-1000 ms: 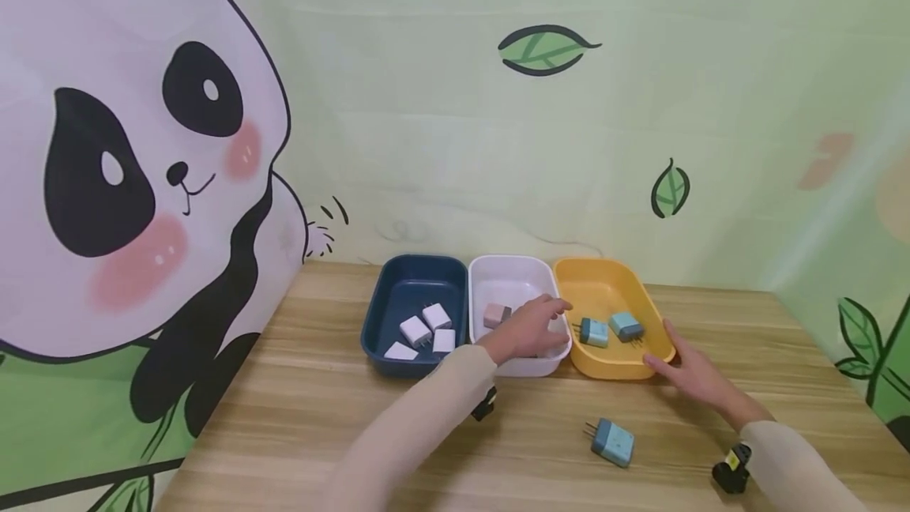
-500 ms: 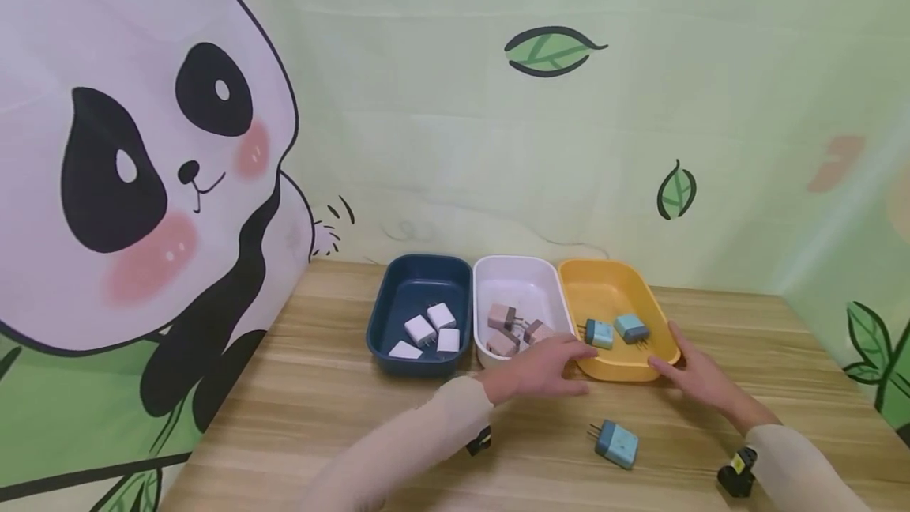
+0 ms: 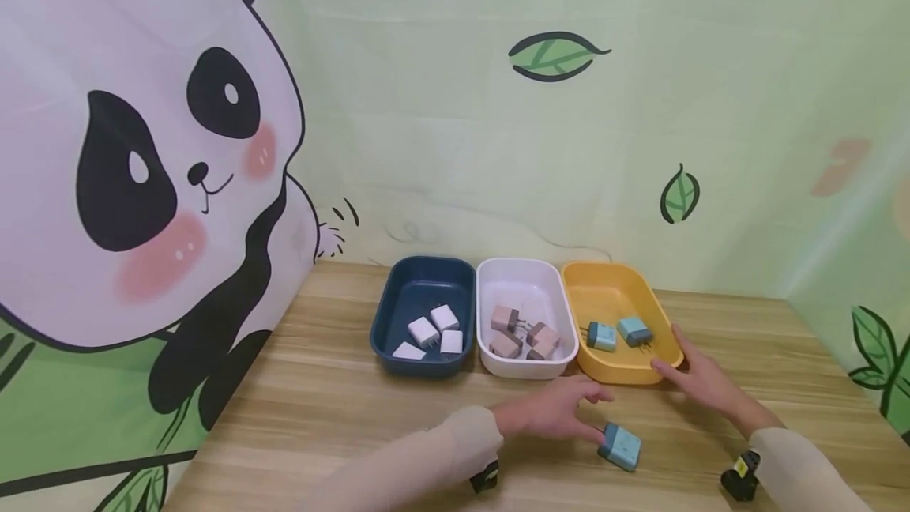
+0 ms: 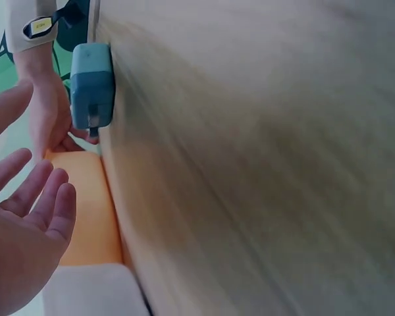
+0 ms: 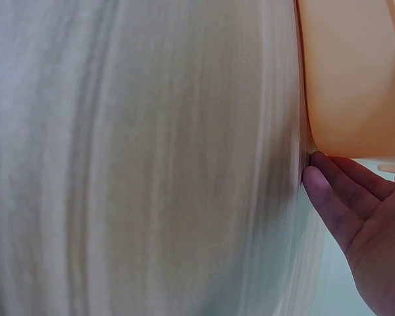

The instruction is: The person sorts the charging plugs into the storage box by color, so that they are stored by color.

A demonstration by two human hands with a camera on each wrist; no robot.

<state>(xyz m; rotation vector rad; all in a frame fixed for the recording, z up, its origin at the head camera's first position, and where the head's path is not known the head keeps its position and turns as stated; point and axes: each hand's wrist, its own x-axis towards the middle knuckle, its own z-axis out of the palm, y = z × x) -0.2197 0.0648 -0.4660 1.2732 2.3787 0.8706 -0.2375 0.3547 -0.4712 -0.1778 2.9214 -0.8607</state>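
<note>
A blue charger plug point(image 3: 622, 446) lies on the wooden table in front of the bins. My left hand point(image 3: 554, 408) hovers beside it, fingers spread and thumb near its prong end; the left wrist view shows a gap between hand and plug point(image 4: 92, 85). My right hand point(image 3: 700, 378) rests against the near right corner of the yellow bin point(image 3: 618, 376), thumb at the front and extended fingers along the side. Two blue charger plugs point(image 3: 634, 330) lie in that bin. In the right wrist view, fingers point(image 5: 342, 197) touch the bin's wall.
Left of the yellow bin stand a white bin point(image 3: 522, 370) with several pink charger plugs point(image 3: 505, 318) and a dark blue bin point(image 3: 419, 368) with several white ones point(image 3: 423, 332). All three bins stand side by side near the printed backdrop point(image 3: 455, 141).
My left hand has moved from over the white bin toward me and rightward, down to the blue charger plug on the table. My right hand has stayed at the yellow bin.
</note>
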